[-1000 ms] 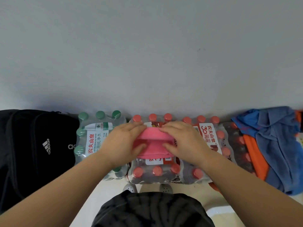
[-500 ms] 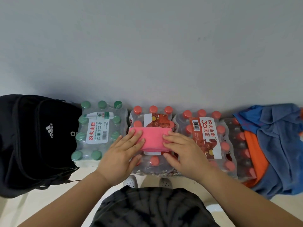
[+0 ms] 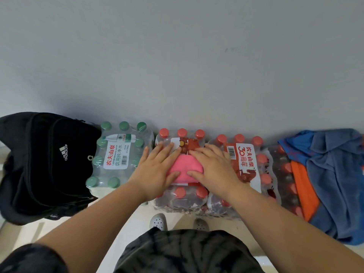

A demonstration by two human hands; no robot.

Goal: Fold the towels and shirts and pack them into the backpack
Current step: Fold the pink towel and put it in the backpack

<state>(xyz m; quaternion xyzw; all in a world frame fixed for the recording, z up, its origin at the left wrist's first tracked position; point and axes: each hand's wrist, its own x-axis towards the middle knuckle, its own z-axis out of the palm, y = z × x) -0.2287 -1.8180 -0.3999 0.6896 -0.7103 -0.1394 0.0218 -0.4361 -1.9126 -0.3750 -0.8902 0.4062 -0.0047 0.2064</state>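
A small folded pink towel (image 3: 185,168) lies on top of a shrink-wrapped pack of red-capped bottles (image 3: 182,198). My left hand (image 3: 155,170) lies flat on its left side, fingers spread. My right hand (image 3: 213,168) lies flat on its right side, fingers spread. Only the middle strip of the towel shows between them. A black backpack (image 3: 43,166) with a white logo lies at the far left, against the wall. A pile of blue and orange cloth (image 3: 331,178) lies at the far right.
A pack of green-capped water bottles (image 3: 118,156) sits between the backpack and the red-capped packs. Two more red-capped packs (image 3: 246,166) extend right, partly under the cloth pile. A grey wall (image 3: 177,66) stands right behind. My feet in white shoes (image 3: 158,221) are on the pale floor.
Both hands went from gripping the pink towel's ends to lying flat on it with fingers spread. The towel looks flatter. The view has tilted and shifted, showing more of the backpack.
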